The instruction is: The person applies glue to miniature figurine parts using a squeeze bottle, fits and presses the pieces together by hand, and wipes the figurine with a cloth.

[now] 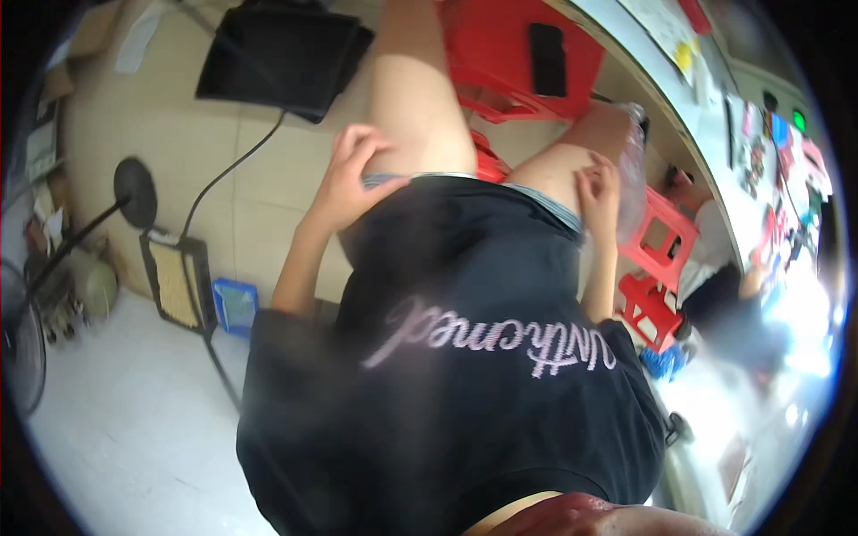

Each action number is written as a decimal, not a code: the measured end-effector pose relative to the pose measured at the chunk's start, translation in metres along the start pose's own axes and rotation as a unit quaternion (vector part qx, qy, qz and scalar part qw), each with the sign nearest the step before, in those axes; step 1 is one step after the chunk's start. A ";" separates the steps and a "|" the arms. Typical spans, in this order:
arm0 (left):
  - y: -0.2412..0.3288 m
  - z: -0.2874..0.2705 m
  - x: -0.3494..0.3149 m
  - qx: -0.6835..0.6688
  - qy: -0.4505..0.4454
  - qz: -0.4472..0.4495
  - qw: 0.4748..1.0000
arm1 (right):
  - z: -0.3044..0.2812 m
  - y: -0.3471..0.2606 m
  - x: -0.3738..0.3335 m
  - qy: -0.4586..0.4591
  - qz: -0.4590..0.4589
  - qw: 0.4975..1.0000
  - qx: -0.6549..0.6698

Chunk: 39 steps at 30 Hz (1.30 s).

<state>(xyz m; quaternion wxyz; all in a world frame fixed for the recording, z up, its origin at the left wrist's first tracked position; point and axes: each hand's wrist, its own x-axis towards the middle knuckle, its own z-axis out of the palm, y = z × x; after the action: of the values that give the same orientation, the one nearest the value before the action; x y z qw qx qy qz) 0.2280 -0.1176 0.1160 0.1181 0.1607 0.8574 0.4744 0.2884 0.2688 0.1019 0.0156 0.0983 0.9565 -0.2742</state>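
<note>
My left hand point(351, 176) hangs over the hem of my black T-shirt point(465, 259), beside my left thigh point(416, 116). Its fingers are loosely bent and the thumb stands apart from them, with nothing in between. On top of my right thigh point(545, 170) rests my right hand point(601, 192), fingers slightly curled and apart, holding nothing that shows. A clear plastic bag or wrap point(633, 170) is just beyond it. Ahead of my knees, a black phone point(547, 60) lies on a red plastic stool point(500, 54).
At the left are flat black panels point(277, 58) with a cable, a framed yellowish panel point(177, 281), a blue box point(236, 306) and a round-based stand point(136, 194). More red stools point(661, 237) stand at the right, under a long table edge point(666, 89) bearing small items.
</note>
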 end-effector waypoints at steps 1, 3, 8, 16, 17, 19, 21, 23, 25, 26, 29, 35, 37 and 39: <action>0.009 -0.002 -0.003 -0.012 -0.011 0.011 1.000 | -0.005 -0.010 -0.002 -0.027 -0.028 0.999 0.006; 0.019 -0.008 -0.005 0.037 -0.080 -0.003 0.996 | -0.010 -0.025 -0.009 -0.069 -0.078 0.994 0.014; 0.024 -0.003 0.016 0.068 -0.147 0.016 0.987 | -0.036 -0.054 -0.031 -0.144 -0.007 0.986 0.080; 0.030 0.011 0.024 0.126 -0.163 0.037 0.978 | -0.027 -0.050 -0.037 -0.081 -0.020 0.996 -0.020; 0.030 0.014 0.024 0.122 -0.158 0.031 0.979 | -0.025 -0.046 -0.036 -0.079 -0.015 0.997 -0.018; 0.028 0.020 0.026 0.120 -0.158 0.026 0.980 | -0.018 -0.036 -0.030 -0.032 0.012 0.999 0.034; 0.025 0.026 0.025 0.120 -0.095 0.023 0.988 | -0.013 -0.035 -0.022 -0.027 -0.005 0.999 0.030; 0.023 0.031 0.033 0.138 -0.067 0.028 0.988 | -0.013 -0.032 -0.014 -0.009 -0.040 0.999 0.035; 0.015 0.035 0.041 0.162 -0.010 0.044 0.986 | -0.015 -0.031 -0.013 -0.015 -0.027 0.999 0.043; 0.012 0.037 0.046 0.163 -0.017 0.046 0.985 | -0.016 -0.029 -0.013 -0.020 -0.020 0.998 0.047; 0.010 0.037 0.052 0.160 -0.031 0.038 0.986 | -0.019 -0.024 -0.008 -0.049 -0.027 0.997 0.046; 0.033 0.014 0.065 0.242 -0.183 0.011 0.953 | -0.050 -0.051 -0.020 -0.108 0.022 0.985 0.134; 0.058 0.018 0.075 0.279 -0.202 0.060 0.937 | -0.079 -0.091 -0.045 -0.244 0.121 0.637 0.721; 0.094 0.034 0.062 -0.027 -0.234 0.146 0.961 | -0.075 -0.069 -0.056 -0.326 0.072 0.712 0.617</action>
<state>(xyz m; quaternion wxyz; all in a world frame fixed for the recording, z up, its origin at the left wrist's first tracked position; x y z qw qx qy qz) 0.1983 -0.0205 0.1749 0.2491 0.3874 0.7597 0.4590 0.3311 0.2408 0.2064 0.2820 0.0592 0.4998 -0.8168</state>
